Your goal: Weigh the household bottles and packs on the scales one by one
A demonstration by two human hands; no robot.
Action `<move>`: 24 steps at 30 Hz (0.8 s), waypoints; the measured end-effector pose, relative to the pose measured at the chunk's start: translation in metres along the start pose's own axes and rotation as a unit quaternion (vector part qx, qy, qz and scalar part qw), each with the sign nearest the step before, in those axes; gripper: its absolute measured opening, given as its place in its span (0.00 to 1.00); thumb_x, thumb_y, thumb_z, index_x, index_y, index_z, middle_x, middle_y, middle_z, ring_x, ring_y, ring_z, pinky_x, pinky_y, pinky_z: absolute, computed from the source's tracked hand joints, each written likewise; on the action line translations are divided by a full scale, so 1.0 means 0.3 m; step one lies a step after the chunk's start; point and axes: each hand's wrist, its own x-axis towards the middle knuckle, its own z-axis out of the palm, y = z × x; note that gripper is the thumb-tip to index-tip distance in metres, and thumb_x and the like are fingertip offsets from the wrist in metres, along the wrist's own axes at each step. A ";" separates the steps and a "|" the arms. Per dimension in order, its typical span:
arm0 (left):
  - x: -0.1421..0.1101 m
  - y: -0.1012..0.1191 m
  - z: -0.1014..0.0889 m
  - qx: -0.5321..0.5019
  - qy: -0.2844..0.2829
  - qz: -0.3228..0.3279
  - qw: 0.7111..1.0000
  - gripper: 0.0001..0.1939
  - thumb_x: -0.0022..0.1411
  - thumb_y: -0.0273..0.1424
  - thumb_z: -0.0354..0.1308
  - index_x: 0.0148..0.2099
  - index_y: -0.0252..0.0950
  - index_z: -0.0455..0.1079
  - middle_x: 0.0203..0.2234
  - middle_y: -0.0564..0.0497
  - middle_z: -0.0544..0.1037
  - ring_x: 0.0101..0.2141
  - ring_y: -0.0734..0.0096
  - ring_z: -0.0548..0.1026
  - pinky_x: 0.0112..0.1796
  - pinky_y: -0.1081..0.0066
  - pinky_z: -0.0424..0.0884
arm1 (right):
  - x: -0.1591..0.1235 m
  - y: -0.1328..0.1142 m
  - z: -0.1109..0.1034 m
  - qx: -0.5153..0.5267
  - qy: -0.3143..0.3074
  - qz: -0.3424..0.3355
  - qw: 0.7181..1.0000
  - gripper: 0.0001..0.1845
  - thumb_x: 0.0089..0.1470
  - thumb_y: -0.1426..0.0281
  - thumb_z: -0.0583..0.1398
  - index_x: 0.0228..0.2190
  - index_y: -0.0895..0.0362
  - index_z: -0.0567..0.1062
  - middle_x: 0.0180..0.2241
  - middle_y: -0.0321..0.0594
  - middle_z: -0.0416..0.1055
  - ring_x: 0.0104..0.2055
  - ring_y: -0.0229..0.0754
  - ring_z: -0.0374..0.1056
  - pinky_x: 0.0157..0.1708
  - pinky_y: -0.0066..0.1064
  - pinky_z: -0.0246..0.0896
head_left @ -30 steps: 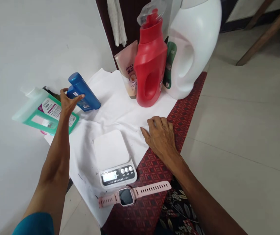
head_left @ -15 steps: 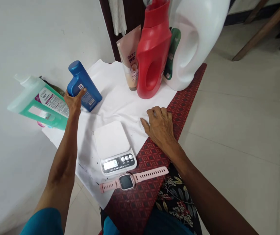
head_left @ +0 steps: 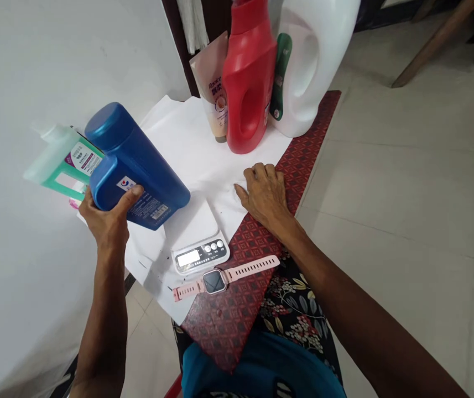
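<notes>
My left hand [head_left: 108, 221] grips a blue plastic bottle [head_left: 141, 166] with a label and barcode, thumb across its near face. The bottle is tilted, its base partly covering the plate of a white digital kitchen scale [head_left: 201, 253]. I cannot tell whether the two touch. My right hand [head_left: 265, 193] rests at the edge of the white cloth [head_left: 174, 130], holding nothing, fingers loosely bent and thumb apart. A smartwatch [head_left: 214, 281] with a pink strap lies just in front of the scale.
A green-liquid bottle [head_left: 64, 166] stands by the wall, partly behind the blue one. Towards the back are a Rejoice tube [head_left: 215, 91], a red jug [head_left: 247, 83] and a large white jug [head_left: 319, 61]. The red patterned tabletop [head_left: 303, 143] ends at the right.
My left hand has lifted the blue bottle off the cloth and brought it nearer, towards the scale. My right hand stays in place on the cloth; the view has shifted slightly.
</notes>
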 end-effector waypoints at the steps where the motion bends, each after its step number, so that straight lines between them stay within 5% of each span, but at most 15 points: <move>1: -0.030 0.010 -0.014 0.018 -0.010 0.002 1.000 0.28 0.40 0.42 0.82 0.44 0.41 0.80 0.39 0.51 0.84 0.40 0.54 0.84 0.45 0.51 0.86 | 0.000 0.000 0.002 0.004 0.001 0.000 1.000 0.18 0.73 0.65 0.54 0.51 0.65 0.76 0.53 0.61 0.72 0.56 0.62 0.63 0.53 0.51 0.59; 6: -0.142 0.009 -0.027 0.082 -0.063 0.004 0.995 0.31 0.46 0.47 0.79 0.51 0.42 0.80 0.39 0.50 0.83 0.40 0.52 0.85 0.41 0.53 0.86 | -0.004 0.000 0.004 0.004 0.008 -0.005 1.000 0.18 0.72 0.66 0.54 0.52 0.65 0.75 0.53 0.62 0.72 0.57 0.62 0.64 0.53 0.52 0.60; 11: -0.169 0.015 -0.010 0.083 -0.073 0.000 0.994 0.34 0.48 0.48 0.78 0.56 0.42 0.79 0.42 0.49 0.83 0.42 0.54 0.84 0.42 0.56 0.86 | -0.005 -0.002 -0.001 0.000 0.001 -0.003 1.000 0.18 0.72 0.66 0.55 0.52 0.65 0.76 0.54 0.61 0.73 0.57 0.62 0.64 0.54 0.51 0.60; 24: -0.174 -0.018 -0.107 0.012 -0.127 0.026 0.992 0.46 0.50 0.65 0.70 0.66 0.49 0.72 0.60 0.43 0.78 0.64 0.43 0.76 0.63 0.47 0.75 | -0.006 -0.008 -0.037 0.013 -0.037 0.006 0.999 0.18 0.72 0.67 0.58 0.55 0.67 0.75 0.56 0.61 0.72 0.61 0.62 0.64 0.57 0.50 0.59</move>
